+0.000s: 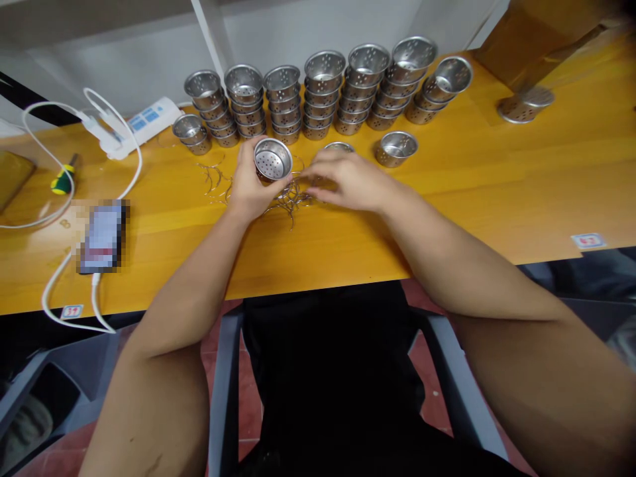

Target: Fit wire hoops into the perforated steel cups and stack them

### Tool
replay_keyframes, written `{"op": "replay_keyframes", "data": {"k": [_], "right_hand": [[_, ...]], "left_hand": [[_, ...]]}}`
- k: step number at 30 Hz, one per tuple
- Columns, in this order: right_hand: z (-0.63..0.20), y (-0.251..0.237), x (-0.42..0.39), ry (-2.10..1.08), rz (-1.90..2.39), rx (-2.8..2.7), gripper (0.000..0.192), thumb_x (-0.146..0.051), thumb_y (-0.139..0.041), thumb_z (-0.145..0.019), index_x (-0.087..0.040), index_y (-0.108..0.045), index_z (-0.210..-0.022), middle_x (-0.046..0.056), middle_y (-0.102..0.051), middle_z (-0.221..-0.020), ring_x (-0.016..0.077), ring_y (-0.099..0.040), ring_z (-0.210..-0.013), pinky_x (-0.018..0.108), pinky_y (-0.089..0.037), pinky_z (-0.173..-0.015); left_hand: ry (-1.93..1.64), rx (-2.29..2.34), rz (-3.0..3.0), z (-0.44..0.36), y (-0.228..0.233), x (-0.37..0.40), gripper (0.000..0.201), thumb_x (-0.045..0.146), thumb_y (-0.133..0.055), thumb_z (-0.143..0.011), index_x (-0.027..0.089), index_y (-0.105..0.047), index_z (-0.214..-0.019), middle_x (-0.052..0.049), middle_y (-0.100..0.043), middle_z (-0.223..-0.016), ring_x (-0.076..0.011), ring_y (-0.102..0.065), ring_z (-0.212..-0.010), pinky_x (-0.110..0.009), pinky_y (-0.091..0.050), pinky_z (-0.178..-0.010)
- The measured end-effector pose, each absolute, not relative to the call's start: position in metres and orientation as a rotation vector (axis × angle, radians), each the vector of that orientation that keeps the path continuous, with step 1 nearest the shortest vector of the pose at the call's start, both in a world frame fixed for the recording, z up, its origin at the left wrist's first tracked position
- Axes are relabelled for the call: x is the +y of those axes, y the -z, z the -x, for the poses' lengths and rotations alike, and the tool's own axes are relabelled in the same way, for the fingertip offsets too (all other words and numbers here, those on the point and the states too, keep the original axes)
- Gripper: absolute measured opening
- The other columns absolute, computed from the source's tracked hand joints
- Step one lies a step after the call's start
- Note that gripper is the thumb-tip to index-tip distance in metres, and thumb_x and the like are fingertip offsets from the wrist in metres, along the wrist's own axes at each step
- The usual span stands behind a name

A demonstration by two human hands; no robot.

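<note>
My left hand [248, 189] grips a small perforated steel cup [273, 159], tilted so its open mouth faces me. My right hand [345, 180] rests just right of it, fingertips pinched over a tangle of thin wire handles [288, 202] lying on the yellow wooden table [447, 192]. Whether a wire is held between those fingers is hard to tell. More loose wire handles [213, 177] lie left of my left hand. Behind my right hand the rim of another cup [338, 146] shows.
Several stacks of the same steel cups [322, 93] line the back of the table; a single cup [395, 147] and an upturned one [525, 105] stand right. A power strip [146, 120], white cables, a phone [102, 236] and a screwdriver [63, 179] lie left.
</note>
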State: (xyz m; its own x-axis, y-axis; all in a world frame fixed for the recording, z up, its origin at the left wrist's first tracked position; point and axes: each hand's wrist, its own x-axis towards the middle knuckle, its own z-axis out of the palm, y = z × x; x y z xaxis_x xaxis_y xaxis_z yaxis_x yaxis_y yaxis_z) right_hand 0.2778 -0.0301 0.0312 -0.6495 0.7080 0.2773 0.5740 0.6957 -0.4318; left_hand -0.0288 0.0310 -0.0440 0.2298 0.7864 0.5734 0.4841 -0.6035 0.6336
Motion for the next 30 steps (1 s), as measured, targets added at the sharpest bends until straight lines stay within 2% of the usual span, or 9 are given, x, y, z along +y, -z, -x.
{"op": "replay_keyframes", "data": {"k": [2, 4, 8, 16, 20, 24, 30], "right_hand": [[-0.271, -0.021, -0.03, -0.459, 0.961, -2.584, 0.031, -0.03, -0.079, -0.112, -0.026, -0.087, -0.142, 0.014, -0.08, -0.136, 0.0383, -0.077, -0.123, 0.055, -0.062, -0.112], [-0.265, -0.013, -0.029, -0.424, 1.007, -2.623, 0.024, -0.022, -0.077, -0.111, -0.022, -0.088, -0.132, 0.015, -0.079, -0.134, 0.0348, -0.077, -0.118, 0.05, -0.061, -0.105], [-0.262, -0.008, -0.028, -0.388, 1.076, -2.626, 0.018, -0.016, -0.07, -0.113, -0.019, -0.087, -0.117, 0.016, -0.08, -0.126, 0.0328, -0.076, -0.112, 0.048, -0.06, -0.101], [-0.263, -0.015, -0.029, -0.437, 1.077, -2.59, 0.016, -0.01, -0.068, -0.109, -0.022, -0.079, -0.108, 0.013, -0.08, -0.121, 0.0308, -0.075, -0.108, 0.046, -0.059, -0.099], [-0.271, -0.018, -0.026, -0.468, 1.048, -2.544, 0.011, -0.019, -0.07, -0.112, -0.025, -0.079, -0.109, 0.013, -0.079, -0.122, 0.0319, -0.074, -0.108, 0.049, -0.06, -0.101], [-0.281, -0.025, -0.024, -0.474, 0.987, -2.474, 0.011, -0.03, -0.072, -0.113, -0.028, -0.081, -0.109, 0.013, -0.077, -0.123, 0.0353, -0.075, -0.114, 0.053, -0.061, -0.105], [-0.285, -0.036, -0.03, -0.574, 0.993, -2.276, 0.042, -0.07, -0.074, -0.116, -0.03, -0.085, -0.121, 0.015, -0.076, -0.125, 0.0385, -0.072, -0.108, 0.063, -0.065, -0.106]], "left_hand": [[-1.318, 1.197, -2.186, 0.029, 0.043, 0.03, 0.104, 0.076, -0.106, -0.086, 0.032, -0.054, -0.165, -0.016, -0.07, -0.167, -0.0449, -0.069, -0.163, -0.067, -0.053, -0.147], [-1.316, 1.192, -2.202, 0.029, 0.043, 0.029, 0.103, 0.075, -0.105, -0.087, 0.032, -0.055, -0.165, -0.015, -0.07, -0.167, -0.0437, -0.069, -0.163, -0.065, -0.054, -0.147], [-1.291, 1.181, -2.223, 0.029, 0.044, 0.029, 0.101, 0.069, -0.105, -0.09, 0.03, -0.054, -0.168, -0.016, -0.068, -0.169, -0.0433, -0.067, -0.166, -0.063, -0.051, -0.15], [-1.292, 1.182, -2.221, 0.026, 0.043, 0.026, 0.104, 0.069, -0.107, -0.087, 0.028, -0.054, -0.166, -0.018, -0.069, -0.167, -0.0441, -0.067, -0.165, -0.063, -0.053, -0.148], [-1.254, 1.213, -2.19, 0.026, 0.041, 0.025, 0.102, 0.071, -0.104, -0.089, 0.028, -0.054, -0.166, -0.018, -0.068, -0.168, -0.0457, -0.066, -0.167, -0.066, -0.051, -0.149], [-1.255, 1.172, -2.232, 0.029, 0.043, 0.026, 0.107, 0.079, -0.103, -0.088, 0.03, -0.052, -0.169, -0.017, -0.067, -0.169, -0.0436, -0.067, -0.166, -0.06, -0.054, -0.147], [-1.283, 1.118, -2.247, 0.03, 0.048, 0.028, 0.111, 0.083, -0.102, -0.087, 0.032, -0.049, -0.17, -0.017, -0.068, -0.169, -0.0427, -0.071, -0.161, -0.061, -0.058, -0.144]]}}
